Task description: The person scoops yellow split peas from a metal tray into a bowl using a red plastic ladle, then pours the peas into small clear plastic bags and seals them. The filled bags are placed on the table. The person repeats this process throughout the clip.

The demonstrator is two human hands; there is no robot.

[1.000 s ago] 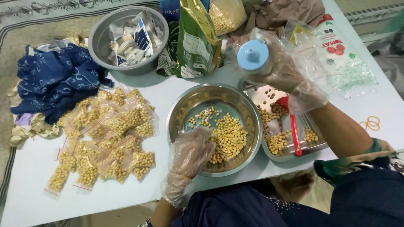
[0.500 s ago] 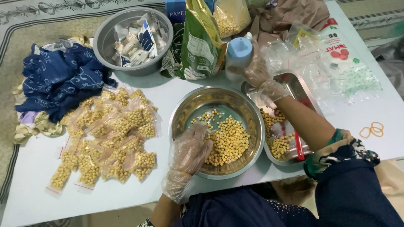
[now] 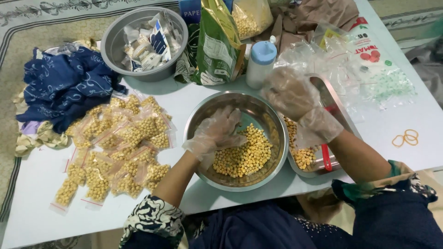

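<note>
We find the left hand spread open on the beans, which lie at its 4 o'clock; the right hand, loosely curled and empty, hovers at 2 o'clock.

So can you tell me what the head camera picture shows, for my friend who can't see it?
A person's gloved left hand reaches into a round metal bowl of yellow chickpeas, while the gloved right hand hovers over a metal tray. Small sealed bags of chickpeas lie on the white table, beside a blue cloth.
</note>
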